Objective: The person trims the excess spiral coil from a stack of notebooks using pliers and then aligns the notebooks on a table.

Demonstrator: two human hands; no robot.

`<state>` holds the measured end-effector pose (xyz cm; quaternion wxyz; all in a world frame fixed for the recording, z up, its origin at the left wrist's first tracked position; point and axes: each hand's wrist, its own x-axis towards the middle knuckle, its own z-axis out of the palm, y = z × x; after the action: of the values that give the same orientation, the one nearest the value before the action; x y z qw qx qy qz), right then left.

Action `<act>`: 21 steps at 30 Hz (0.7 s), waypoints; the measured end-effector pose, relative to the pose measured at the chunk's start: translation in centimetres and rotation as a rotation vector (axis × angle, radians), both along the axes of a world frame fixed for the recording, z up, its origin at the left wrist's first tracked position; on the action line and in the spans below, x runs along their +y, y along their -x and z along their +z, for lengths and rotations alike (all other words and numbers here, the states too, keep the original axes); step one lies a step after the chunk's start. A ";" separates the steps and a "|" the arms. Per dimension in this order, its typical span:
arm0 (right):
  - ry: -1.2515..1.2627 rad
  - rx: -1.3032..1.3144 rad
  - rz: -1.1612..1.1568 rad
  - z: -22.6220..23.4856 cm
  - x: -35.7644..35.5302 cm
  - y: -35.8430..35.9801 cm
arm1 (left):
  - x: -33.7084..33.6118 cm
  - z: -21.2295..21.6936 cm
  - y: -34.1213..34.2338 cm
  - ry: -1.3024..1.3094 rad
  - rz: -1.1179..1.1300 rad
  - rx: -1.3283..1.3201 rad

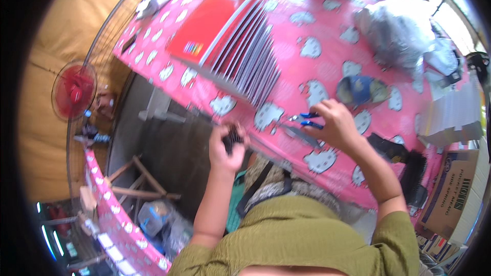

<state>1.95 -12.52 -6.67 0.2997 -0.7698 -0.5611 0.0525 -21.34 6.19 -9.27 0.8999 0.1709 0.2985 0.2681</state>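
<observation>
My left hand is just off the table's near edge, fingers curled round a small bundle of black, ridged pieces. Their exact kind is too small to make out. Over the table my right hand grips the blue handles of a small pair of cutting pliers, whose jaws point left toward the other hand. Beneath the pliers lies a flat grey blade-like piece. Beyond my left hand a fanned stack of red-covered notebooks rests on the pink patterned tablecloth.
A blue and tan roll-like object sits past my right hand, with clear plastic bags behind it. Black bristly strips lie at the right, near paper stacks and a cardboard box. A red fan stands left.
</observation>
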 end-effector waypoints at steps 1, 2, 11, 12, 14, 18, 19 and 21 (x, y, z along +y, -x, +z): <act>-0.057 -0.009 -0.019 0.9 -0.4 -1.1 | -1.7 1.2 -0.7 0.127 -0.050 -0.008; -0.084 -0.006 -0.068 2.3 -0.7 -2.4 | -2.7 1.3 -1.4 0.170 -0.131 -0.031; -0.203 -0.272 -0.896 14.3 -9.5 -21.6 | -5.7 6.4 -14.9 0.391 -0.599 -0.087; -0.134 -0.314 -0.961 15.3 -10.1 -23.4 | -5.6 7.0 -16.5 0.360 -0.640 -0.092; 0.008 -0.378 -1.053 16.5 -10.7 -26.2 | -5.8 9.0 -20.8 0.289 -0.704 -0.120; 0.219 -0.433 -1.071 15.6 -9.7 -30.5 | -7.8 14.5 -32.3 0.167 -0.862 -0.220; 0.216 -0.452 -1.043 15.6 -9.8 -30.9 | -9.0 16.3 -35.4 0.137 -0.906 -0.231; 0.414 -0.431 -1.036 15.2 -9.5 -32.2 | -12.4 20.3 -40.7 -0.012 -0.861 -0.117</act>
<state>34.19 -22.02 8.53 0.0093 -0.9789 -0.1387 -0.1497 19.38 -6.25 11.08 0.9440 0.2697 0.1467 -0.1207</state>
